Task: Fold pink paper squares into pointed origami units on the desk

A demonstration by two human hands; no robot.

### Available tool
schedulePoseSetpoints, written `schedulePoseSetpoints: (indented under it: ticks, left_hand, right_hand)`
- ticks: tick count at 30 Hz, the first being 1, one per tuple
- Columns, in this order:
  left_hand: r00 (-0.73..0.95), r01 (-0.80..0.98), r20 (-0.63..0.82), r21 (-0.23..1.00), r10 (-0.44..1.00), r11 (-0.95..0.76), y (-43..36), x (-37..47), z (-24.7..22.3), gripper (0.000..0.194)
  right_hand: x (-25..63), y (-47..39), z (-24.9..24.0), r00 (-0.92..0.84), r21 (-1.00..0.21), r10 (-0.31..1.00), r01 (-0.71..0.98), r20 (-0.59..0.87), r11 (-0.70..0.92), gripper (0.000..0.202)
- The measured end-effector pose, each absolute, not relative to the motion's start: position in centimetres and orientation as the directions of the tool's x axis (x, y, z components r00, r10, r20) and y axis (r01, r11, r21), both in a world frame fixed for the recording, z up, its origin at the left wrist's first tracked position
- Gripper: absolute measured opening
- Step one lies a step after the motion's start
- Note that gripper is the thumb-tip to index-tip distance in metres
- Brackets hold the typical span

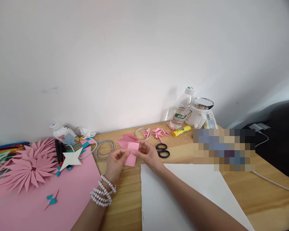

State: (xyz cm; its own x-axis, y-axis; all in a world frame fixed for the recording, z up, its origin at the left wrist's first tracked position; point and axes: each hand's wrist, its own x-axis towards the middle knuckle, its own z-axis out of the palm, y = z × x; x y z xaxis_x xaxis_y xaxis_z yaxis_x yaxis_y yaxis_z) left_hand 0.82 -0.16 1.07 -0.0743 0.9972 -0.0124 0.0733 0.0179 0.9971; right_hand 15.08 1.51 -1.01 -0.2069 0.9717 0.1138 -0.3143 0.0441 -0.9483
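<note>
Pink slip [131, 159]: held between the two hands, above the counter [125, 195]; its long axis is directed away from the wearer, with the far end leaned slightly rightward; neither hand can be called nearer, since it is touched by both.
Left hand [117, 159]: closed in a pinch on the slip's left edge, thumb uppermost; the wrist is ringed by glossy, round-beaded bracelets [103, 202].
Right hand [147, 154]: closed in a pinch on the right edge, thumb laid over the face; the fingers beneath are partly hidden.
Pink sheets [125, 141]: seen just beyond the slip; matte paper, with angular corners.
Folded pieces [158, 132]: placed beyond the right hand; pink paper, sharply pointed and creased.
Scissors [161, 150]: located just beside the right hand; black looped handles are noted, the blades are mostly hidden.
White sheet [156, 202]: laid flat under the right forearm; smooth, straight-edged.
</note>
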Motion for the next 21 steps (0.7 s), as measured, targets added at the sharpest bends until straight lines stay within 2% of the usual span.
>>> schedulePoseSetpoints:
  ticks: [4,8,15,21]
  left_hand:
    - [-0.14,0.082,0.033,0.996,0.99,-0.021,0.02,0.65,0.86,0.016]
    - [-0.137,0.103,0.071,0.993,0.988,-0.057,0.0,0.72,0.85,0.015]
    - [-0.175,0.161,0.124,0.982,0.977,-0.095,-0.04,0.75,0.7,0.016]
    - [-0.127,0.149,0.108,0.985,0.986,-0.088,0.11,0.57,0.64,0.017]
  right_hand:
    - [14.91,1.68,-1.39,-0.322,-0.952,0.941,-0.307,0.106,0.002,0.026]
    - [14.86,1.72,-1.52,-0.283,-0.956,0.954,-0.294,0.093,0.006,0.023]
    - [14.73,1.88,-1.54,-0.192,-0.937,0.981,-0.346,0.021,-0.048,0.029]
    - [14.96,1.99,-1.45,-0.258,-0.933,0.966,-0.351,0.018,-0.077,0.029]
